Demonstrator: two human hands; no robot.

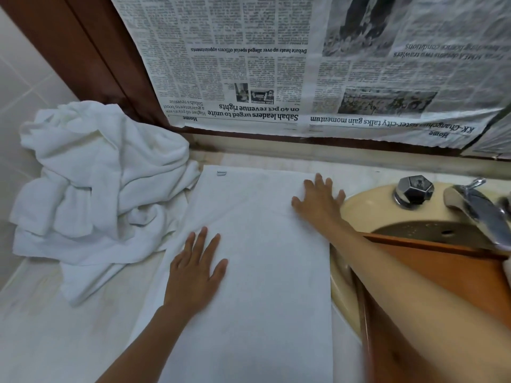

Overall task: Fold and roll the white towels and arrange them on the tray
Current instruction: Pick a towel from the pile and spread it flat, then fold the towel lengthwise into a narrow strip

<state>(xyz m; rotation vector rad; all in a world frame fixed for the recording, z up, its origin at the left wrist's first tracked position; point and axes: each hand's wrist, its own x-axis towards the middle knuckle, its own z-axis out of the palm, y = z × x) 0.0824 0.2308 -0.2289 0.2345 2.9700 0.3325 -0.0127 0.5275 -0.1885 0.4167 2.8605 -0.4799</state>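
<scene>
Pressing folded towel (262,272) — left hand (195,269), right hand (319,201) both flat, outspread; crumpled towels (96,183) left, tray (431,261) right.

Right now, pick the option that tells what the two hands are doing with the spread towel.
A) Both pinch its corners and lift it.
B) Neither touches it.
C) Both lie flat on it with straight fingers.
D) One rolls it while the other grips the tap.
C: the left hand and the right hand both rest palm-down, fingers straight, on the flat white towel.
</scene>
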